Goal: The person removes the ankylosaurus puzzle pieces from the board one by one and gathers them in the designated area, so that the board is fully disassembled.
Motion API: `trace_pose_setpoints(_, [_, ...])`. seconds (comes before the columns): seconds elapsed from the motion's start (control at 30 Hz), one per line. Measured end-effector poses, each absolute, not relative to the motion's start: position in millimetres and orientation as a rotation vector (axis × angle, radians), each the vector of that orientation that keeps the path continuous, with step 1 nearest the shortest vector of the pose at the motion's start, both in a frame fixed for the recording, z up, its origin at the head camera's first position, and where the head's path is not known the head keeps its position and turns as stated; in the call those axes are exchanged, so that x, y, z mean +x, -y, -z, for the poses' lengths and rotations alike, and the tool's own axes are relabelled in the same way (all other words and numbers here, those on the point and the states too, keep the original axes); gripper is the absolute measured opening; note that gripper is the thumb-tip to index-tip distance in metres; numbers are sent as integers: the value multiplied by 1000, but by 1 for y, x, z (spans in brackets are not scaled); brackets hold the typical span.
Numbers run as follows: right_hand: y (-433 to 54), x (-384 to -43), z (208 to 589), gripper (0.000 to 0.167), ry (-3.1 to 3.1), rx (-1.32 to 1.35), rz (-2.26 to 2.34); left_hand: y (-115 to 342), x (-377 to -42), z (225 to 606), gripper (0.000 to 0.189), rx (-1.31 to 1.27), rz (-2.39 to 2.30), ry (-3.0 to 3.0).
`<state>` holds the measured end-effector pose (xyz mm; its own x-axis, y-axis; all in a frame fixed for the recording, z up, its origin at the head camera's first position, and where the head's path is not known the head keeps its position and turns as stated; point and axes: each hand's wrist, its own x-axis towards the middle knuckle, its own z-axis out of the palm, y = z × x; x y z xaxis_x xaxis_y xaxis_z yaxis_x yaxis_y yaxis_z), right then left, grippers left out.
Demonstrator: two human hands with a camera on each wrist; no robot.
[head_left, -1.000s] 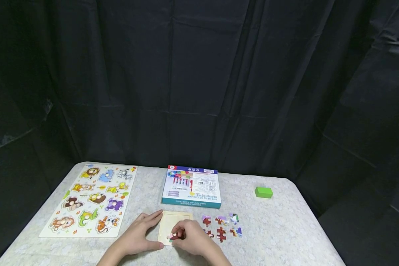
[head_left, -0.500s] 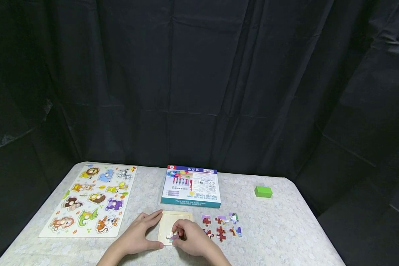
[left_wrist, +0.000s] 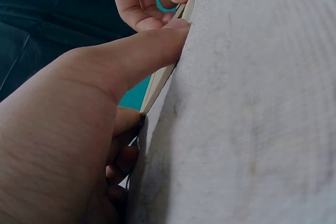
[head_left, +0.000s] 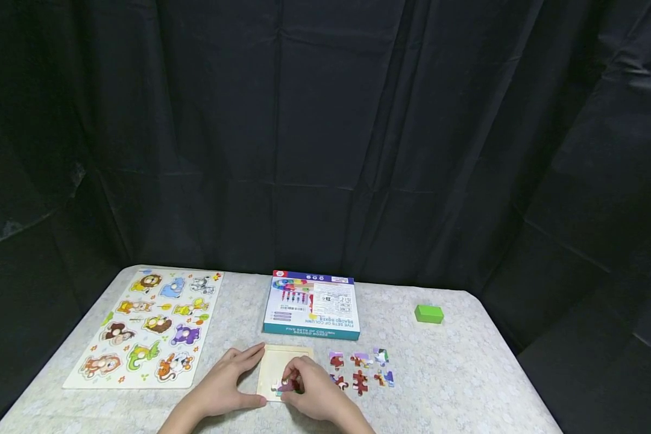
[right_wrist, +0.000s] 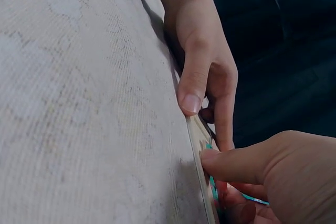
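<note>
A small square wooden puzzle tray [head_left: 271,363] lies at the near middle of the table. My left hand [head_left: 225,383] grips it along its left side, index finger at the far corner and thumb at the near one. In the left wrist view the thumb [left_wrist: 152,48] presses the tray's edge. Over the tray's near part, my right hand [head_left: 316,389] pinches a dark red and purple jigsaw piece [head_left: 286,387] between thumb and fingers. Part of that piece is hidden by the fingers. Loose jigsaw pieces [head_left: 360,382] lie in two rows right of the tray.
A flat printed box [head_left: 311,304] lies just beyond the tray. On the left is a large animal peg puzzle board [head_left: 143,328]. A green block [head_left: 429,313] sits at the right. Black curtain [head_left: 325,150] hangs behind the table.
The jigsaw piece has tilted and shifted slightly in my right fingers over the tray's near part. My left hand, the tray and the loose pieces have stayed in place.
</note>
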<state>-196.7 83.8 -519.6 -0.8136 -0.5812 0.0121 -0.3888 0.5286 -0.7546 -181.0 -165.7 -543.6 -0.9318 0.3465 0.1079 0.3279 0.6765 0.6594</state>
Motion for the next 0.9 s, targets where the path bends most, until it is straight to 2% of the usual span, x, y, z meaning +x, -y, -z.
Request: trace_pose_setpoints(0.9, [-92, -200, 521, 21, -2520, -889, 1128, 165, -181, 541, 101, 569, -1083, -2858])
